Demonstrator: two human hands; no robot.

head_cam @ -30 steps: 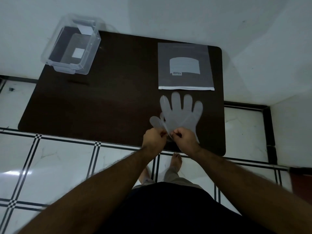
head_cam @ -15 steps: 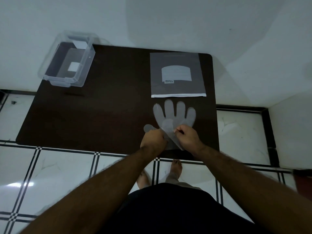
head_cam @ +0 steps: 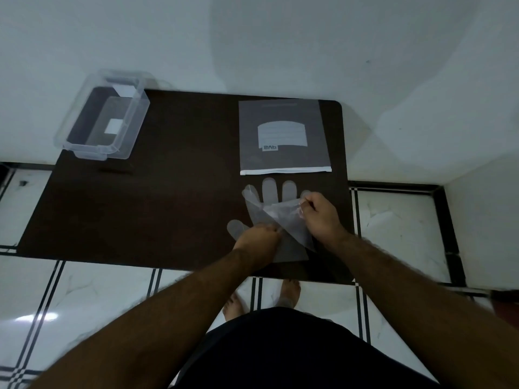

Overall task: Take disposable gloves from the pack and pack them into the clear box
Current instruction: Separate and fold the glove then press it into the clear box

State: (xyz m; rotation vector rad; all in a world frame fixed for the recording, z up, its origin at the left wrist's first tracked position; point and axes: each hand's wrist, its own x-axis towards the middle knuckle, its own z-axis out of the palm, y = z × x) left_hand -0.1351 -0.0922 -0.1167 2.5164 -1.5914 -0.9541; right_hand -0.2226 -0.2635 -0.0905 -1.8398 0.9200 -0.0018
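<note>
Since half a second ago, the right hand [head_cam: 320, 217] has carried the cuff corner of the clear disposable glove [head_cam: 276, 217] up and across toward the glove's finger tips, so a diagonal fold now lies over the palm area. That hand is closed in a pinch on the film's edge, while the left hand [head_cam: 257, 238] presses down with curled fingers on the glove's lower left, near the thumb, pinning it to the dark surface [head_cam: 168, 206]. The glove looks almost weightless, limp and slick; it will likely spring open or slide unless held at the fold crease and edges, not the middle. Just beyond it lies the flat glove pack [head_cam: 283, 136], apart from it. The clear box [head_cam: 70, 136], open, sits well away at the surface's far left corner.
</note>
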